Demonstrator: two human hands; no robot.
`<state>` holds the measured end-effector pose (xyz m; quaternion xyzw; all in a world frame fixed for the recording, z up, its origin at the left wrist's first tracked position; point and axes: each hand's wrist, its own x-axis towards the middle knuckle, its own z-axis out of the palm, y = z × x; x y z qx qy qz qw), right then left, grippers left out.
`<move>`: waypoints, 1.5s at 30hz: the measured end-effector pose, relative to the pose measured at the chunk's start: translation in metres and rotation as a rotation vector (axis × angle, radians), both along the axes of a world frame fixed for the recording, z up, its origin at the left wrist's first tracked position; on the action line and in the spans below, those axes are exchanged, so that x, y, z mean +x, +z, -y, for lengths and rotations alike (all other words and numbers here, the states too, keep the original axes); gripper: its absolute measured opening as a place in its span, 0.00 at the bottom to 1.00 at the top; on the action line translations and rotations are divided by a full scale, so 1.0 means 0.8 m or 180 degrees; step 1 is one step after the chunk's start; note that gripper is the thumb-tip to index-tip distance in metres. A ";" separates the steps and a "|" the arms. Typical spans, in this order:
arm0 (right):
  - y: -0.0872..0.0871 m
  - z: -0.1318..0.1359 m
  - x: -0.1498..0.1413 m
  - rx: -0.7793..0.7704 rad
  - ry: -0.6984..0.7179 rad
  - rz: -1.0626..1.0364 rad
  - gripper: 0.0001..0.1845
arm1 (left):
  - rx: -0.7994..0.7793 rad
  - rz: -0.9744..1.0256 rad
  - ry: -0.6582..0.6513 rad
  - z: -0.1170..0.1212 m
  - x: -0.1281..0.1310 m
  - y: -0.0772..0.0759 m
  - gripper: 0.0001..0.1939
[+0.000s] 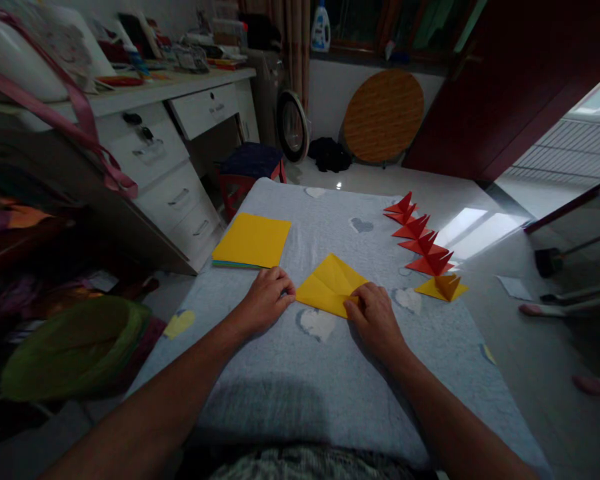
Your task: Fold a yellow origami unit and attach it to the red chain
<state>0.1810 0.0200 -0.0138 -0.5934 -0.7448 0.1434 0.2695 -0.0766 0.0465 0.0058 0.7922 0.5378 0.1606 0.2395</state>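
A yellow paper [329, 283], partly folded into a pointed shape, lies on the grey cloth-covered table [300, 373]. My left hand [263, 300] rests with curled fingers on the paper's left corner, pinning it down. Fingers pressed together, my right hand [375, 317] pinches the paper's right lower edge. A stack of square sheets with a yellow one on top [253, 240] lies to the left, just beyond my left hand.
Several folded red paper pieces [419, 237] and one folded yellow piece [443, 287] line the table's right edge. A white desk with drawers [180, 140] stands at left, a red stool [250, 170] beyond the table. Bags crowd the near left floor.
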 end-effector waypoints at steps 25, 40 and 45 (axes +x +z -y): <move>0.000 0.001 -0.007 0.0047 -0.0128 0.0261 0.04 | 0.0107 -0.0360 0.0351 0.003 0.009 -0.006 0.03; 0.039 0.015 -0.022 0.0136 0.1744 0.1831 0.22 | 0.0139 -0.0362 0.0377 0.003 0.009 -0.012 0.04; 0.047 0.015 -0.029 0.0000 0.1683 0.2059 0.23 | 0.0076 -0.0403 0.0410 0.003 0.011 -0.006 0.05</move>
